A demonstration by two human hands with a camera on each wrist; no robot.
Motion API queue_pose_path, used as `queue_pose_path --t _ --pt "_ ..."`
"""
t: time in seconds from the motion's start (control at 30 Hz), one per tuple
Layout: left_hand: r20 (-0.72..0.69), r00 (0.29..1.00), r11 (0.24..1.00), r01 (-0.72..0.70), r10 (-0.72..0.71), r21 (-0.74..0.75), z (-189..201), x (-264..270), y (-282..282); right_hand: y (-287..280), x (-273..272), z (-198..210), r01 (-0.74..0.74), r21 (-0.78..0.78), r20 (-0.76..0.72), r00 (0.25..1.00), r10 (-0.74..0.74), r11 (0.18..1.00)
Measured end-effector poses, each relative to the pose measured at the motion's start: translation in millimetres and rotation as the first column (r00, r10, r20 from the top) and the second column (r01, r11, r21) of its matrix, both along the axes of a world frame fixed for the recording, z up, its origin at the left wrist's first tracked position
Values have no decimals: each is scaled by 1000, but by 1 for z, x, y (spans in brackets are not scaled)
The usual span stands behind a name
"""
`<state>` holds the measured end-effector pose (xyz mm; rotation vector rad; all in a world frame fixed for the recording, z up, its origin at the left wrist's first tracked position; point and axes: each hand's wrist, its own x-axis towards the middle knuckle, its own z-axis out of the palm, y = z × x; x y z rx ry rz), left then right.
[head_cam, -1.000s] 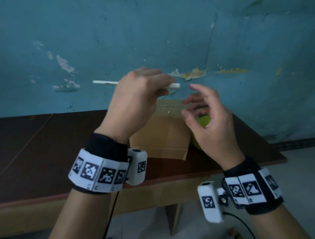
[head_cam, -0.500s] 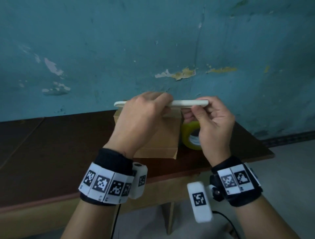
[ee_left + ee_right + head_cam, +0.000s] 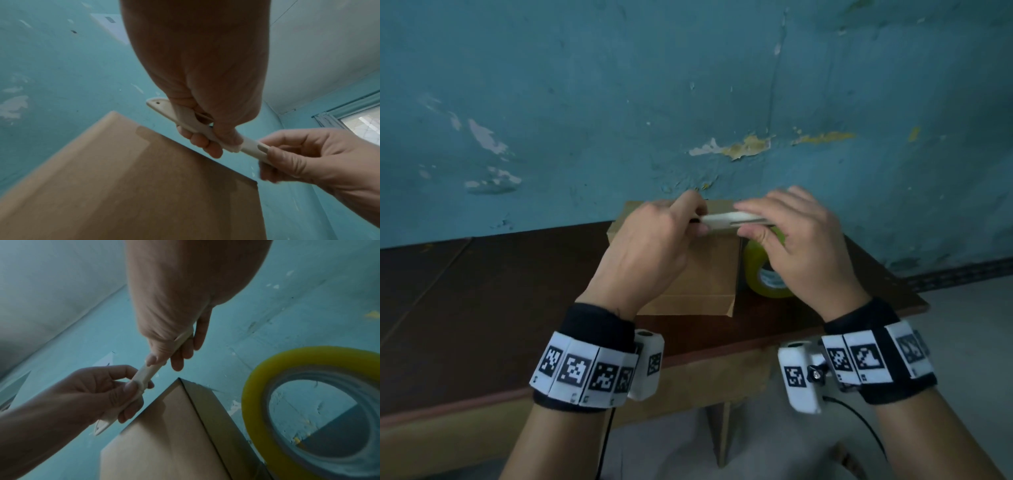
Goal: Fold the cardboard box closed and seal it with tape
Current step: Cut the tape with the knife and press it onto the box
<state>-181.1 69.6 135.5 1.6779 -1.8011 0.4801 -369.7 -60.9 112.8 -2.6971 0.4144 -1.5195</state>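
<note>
A closed brown cardboard box [image 3: 702, 274] stands on the dark table [image 3: 482, 308] against the wall. A yellow tape roll [image 3: 756, 270] stands upright at its right side. Both hands hold a slim white cutter [image 3: 726, 219] level just above the box top. My left hand [image 3: 654, 246] grips its left part, with the end sticking out past the fingers [image 3: 160, 105]. My right hand [image 3: 801, 246] pinches the right part between thumb and fingers [image 3: 176, 360]. I cannot make out a blade. A darker tape-like patch [image 3: 141, 134] shows at the box's top edge.
A peeling blue wall [image 3: 688, 102] rises directly behind the box. The table's front edge [image 3: 688, 363] runs under my wrists, and its right end [image 3: 914, 301] lies just past the tape roll. Grey floor [image 3: 962, 342] lies beyond.
Both hands have come down from in front of the wall to just above the box. My right hand, free a second ago, now holds the cutter's right end.
</note>
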Motion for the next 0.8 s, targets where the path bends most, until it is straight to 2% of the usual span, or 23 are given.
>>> queue_pose_path --t 0.1,0.2,0.33,0.5,0.63,0.73,0.8 --pt "-15 1000 998 -18 19 56 -3 4 4 -4 1 -6 7 36 -7 1000 -6 999" --pt "-23 999 999 -36 36 14 -1 15 8 -3 2 -8 -8 58 28 1000 6 998" --pt "-84 996 999 25 -27 -21 6 22 9 -3 2 -9 -27 122 74 997 18 992" --pt "-96 995 999 41 -40 5 6 27 10 -6 -3 -10 5 191 71 997 -19 982" --pt "-111 993 999 33 -37 -31 12 40 18 -9 -9 -9 49 219 64 996 -65 974" --pt "-121 991 994 -59 48 -89 11 63 31 -16 -17 -12 114 250 77 988 -137 962" --pt "-113 962 952 -263 247 -158 7 95 44 -25 -26 -12 224 301 94 960 -262 927"
